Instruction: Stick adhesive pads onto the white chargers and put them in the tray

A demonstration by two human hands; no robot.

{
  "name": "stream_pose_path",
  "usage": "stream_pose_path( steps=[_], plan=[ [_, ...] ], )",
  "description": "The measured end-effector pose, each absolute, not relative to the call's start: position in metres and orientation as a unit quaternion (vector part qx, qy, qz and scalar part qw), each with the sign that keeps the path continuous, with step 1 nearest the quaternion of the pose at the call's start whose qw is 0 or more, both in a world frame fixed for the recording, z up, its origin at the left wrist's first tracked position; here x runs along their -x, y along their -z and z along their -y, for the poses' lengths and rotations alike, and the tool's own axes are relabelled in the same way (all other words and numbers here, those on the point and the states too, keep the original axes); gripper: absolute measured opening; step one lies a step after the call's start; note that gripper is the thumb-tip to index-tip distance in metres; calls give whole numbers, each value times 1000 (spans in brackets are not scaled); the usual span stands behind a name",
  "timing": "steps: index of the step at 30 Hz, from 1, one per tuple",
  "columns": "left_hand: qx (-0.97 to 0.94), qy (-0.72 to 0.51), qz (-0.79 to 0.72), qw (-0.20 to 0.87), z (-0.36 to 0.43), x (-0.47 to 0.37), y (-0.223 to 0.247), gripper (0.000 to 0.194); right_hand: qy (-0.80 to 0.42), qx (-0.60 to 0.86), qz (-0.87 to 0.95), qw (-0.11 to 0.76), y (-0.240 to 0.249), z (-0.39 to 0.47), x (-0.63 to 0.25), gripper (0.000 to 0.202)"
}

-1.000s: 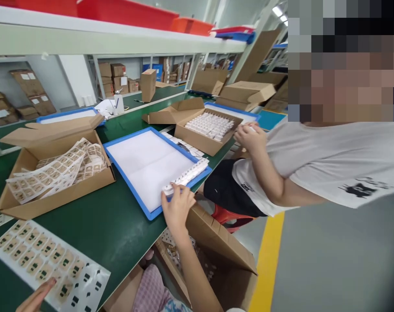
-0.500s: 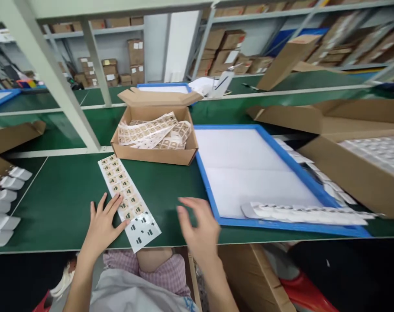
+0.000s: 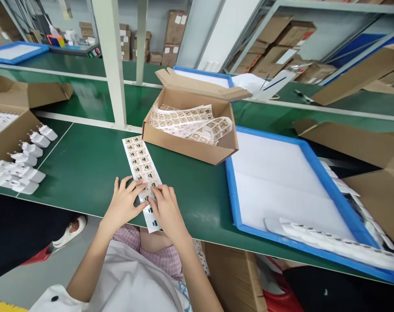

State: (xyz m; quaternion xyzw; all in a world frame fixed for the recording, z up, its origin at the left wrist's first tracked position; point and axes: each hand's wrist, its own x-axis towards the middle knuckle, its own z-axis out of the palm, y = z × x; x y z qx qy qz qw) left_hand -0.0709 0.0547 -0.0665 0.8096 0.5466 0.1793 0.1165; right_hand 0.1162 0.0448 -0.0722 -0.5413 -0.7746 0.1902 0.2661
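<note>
green bench [image 3: 193, 199] carried a narrow white sheet of beige labels [image 3: 139, 151], which slanted from just beside an open cardboard box [image 3: 184, 145] to the near edge. both hands partly covered its middle, so the labels under the fingers could not be made out. the left hand [image 3: 124, 203] lay over the sheet's left side, its grip wide, fingers spread, holding nothing that could be seen. the right hand [image 3: 167, 212] bent over the right side, its grip narrow, thumb near the forefinger; whether a label was pinched between them i could not tell.

inside the box, loose label strips [image 3: 184, 117] overlapped and hid much of its floor. to the right, a blue-rimmed tray [image 3: 232, 190] held a row of white pieces [image 3: 333, 242], too blurred to identify; the row ran out of view. at the left lay white plug adapters [image 3: 24, 186], crowded near a second box [image 3: 8, 141] cut off by the left edge. another box [image 3: 382, 195] was cut off at the right.
</note>
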Motion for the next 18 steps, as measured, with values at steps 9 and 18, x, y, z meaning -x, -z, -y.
stream_pose_path(
  steps=[9, 18],
  plan=[
    [-808, -182, -542, 138, -54, 68, 65, 43, -193, 551, 766, 268, 69, -46, -110, 24],
    [-819, -169, -532, 134, -52, 68, 66, 45, -211, 577, 740, 275, 76, -55, -110, 17]
  ],
)
